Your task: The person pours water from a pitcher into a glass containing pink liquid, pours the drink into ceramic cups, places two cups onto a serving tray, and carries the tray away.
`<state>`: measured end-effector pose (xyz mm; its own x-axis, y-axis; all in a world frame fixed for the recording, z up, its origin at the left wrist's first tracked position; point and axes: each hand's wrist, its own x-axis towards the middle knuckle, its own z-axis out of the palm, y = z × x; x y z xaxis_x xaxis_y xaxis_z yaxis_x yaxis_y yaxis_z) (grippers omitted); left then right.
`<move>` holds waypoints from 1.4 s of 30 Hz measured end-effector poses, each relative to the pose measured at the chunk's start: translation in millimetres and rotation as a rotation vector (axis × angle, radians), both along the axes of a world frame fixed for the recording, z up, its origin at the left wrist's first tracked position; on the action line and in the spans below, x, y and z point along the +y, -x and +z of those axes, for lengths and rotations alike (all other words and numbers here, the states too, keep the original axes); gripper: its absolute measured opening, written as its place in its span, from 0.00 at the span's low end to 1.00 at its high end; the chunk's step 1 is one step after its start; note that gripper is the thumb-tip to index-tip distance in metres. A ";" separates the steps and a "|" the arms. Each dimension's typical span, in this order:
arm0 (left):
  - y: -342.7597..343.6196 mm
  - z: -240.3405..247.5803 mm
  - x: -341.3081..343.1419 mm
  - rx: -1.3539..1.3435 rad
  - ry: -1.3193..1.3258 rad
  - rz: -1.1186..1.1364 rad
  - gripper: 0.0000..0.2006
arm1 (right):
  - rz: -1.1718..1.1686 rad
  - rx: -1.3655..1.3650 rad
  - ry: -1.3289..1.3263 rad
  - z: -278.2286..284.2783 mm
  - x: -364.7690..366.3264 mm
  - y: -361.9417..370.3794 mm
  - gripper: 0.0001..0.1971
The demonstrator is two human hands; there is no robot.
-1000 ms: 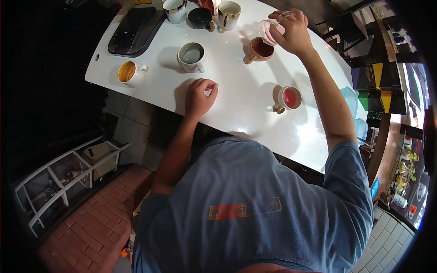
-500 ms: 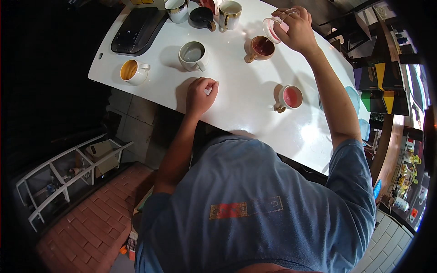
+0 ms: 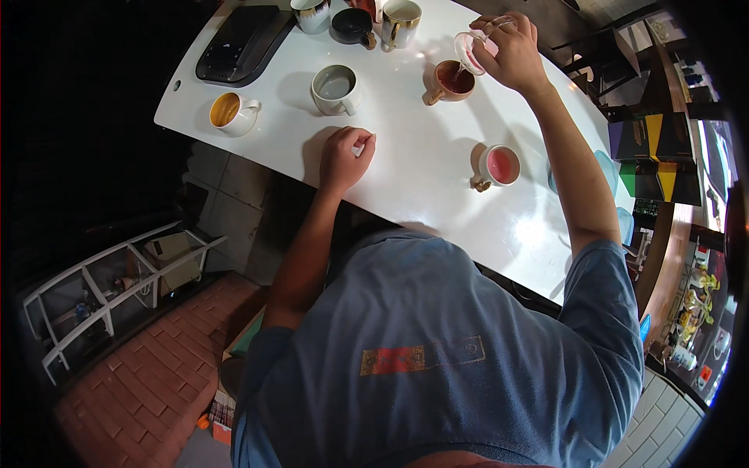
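Note:
In my right hand (image 3: 511, 54) is a clear glass pitcher (image 3: 468, 51) with pink liquid, gripped by its handle and tilted. A thin stream runs from its lip into a brown cup (image 3: 452, 81), where dark red liquid shows. My left hand (image 3: 346, 160) rests on the near edge of the white table in a loose curl, with nothing visible in the fingers. Just beyond it stands a pale grey mug (image 3: 335, 90). Nearer me on the right, a white cup (image 3: 499, 165) holds pink liquid and has a gold-brown handle.
A white mug with a yellow inside (image 3: 234, 114) stands at the left. Behind it lies a flat black device (image 3: 243, 47). Along the far edge are a black cup (image 3: 353, 28), a white-and-gold mug (image 3: 401, 25) and another patterned mug (image 3: 310, 15). Light blue chairs (image 3: 607, 175) show beyond the right edge.
The view has shifted slightly, moving the tabletop things a little in the picture. My right hand keeps the pitcher tilted over the brown cup, and my left hand stays put.

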<state>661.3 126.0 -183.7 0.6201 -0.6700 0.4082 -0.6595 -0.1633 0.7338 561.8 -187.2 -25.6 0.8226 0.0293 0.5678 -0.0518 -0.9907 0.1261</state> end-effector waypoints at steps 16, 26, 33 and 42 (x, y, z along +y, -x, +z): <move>-0.7 0.5 0.5 0.010 0.002 -0.002 0.05 | -0.050 -0.034 -0.005 -3.5 4.9 -0.5 0.13; 0.2 -3.0 -0.7 -0.017 0.029 -0.030 0.05 | -0.118 -0.204 -0.286 -12.6 -10.4 44.8 0.08; 5.8 4.4 -20.8 0.103 -0.085 -0.004 0.04 | -0.215 -0.167 -0.277 -5.3 3.1 108.2 0.06; 40.3 4.2 -71.2 0.076 -0.013 -0.321 0.03 | -0.297 -0.055 -0.202 0.3 42.4 161.5 0.11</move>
<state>621.0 54.9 -179.5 0.4048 -0.8409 0.3592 -0.6225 0.0343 0.7818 400.3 -144.8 -25.3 0.7467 -0.3233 0.5812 -0.3421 -0.9362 -0.0813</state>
